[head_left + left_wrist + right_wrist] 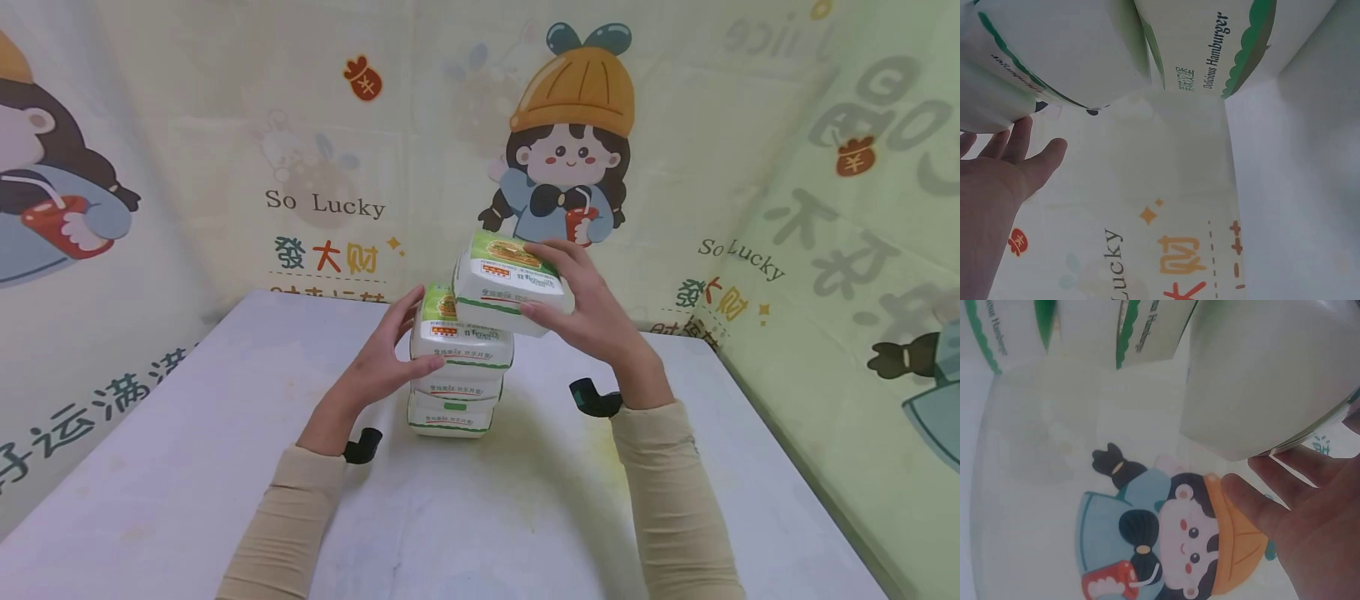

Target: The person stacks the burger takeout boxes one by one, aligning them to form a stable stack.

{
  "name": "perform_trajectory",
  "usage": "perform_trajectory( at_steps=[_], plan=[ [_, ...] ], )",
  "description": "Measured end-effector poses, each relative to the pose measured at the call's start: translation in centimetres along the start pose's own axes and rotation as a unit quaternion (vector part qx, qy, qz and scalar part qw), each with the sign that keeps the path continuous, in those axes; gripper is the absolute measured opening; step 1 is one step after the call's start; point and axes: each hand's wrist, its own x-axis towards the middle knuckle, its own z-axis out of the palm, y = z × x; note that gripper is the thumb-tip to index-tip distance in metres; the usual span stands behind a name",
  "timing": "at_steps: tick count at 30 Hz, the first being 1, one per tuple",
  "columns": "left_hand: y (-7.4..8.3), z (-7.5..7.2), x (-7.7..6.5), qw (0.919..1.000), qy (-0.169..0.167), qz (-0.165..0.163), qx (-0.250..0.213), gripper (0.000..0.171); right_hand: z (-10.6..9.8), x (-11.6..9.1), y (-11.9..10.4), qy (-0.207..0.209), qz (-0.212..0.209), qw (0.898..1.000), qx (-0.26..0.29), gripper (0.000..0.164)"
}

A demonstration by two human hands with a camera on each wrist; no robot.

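White-and-green paper hamburger boxes stand in a stack (450, 417) on the table, with a burger picture on the top one. My left hand (378, 354) holds the upper box (465, 346) of the stack at its left side, thumb across the front. Up and to the right, my right hand (581, 304) grips another hamburger box (510, 287) by its right side, thumb in front and fingers over the top edge. This box is tilted and overlaps the stack's upper right corner in the head view. Its pale underside (1266, 375) shows in the right wrist view.
The white table (225, 500) reaches back to a printed cloth (435, 150) with cartoon figures and lettering, which also rises along both sides. A black wrist mount (363, 447) sits at the left wrist, another black mount (596, 398) at the right.
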Motion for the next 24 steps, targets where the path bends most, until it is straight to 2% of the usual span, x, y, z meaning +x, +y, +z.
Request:
perform_trajectory(
  at_steps=[10,17,24],
  plan=[
    [-0.1,0.0,0.1,0.9998,0.0,0.006,-0.019,0.096,1.0,1.4,-0.8,-0.022,-0.019,0.999,0.014,0.069],
    [-0.1,0.1,0.2,0.9994,0.002,0.03,-0.015,0.1,1.8,1.7,-0.9,-0.048,-0.009,0.998,0.026,0.07],
    [0.0,0.1,0.1,0.999,0.0,0.04,-0.02,0.102,2.1,1.9,-1.1,-0.06,-0.007,0.998,0.02,0.074]
  ],
)
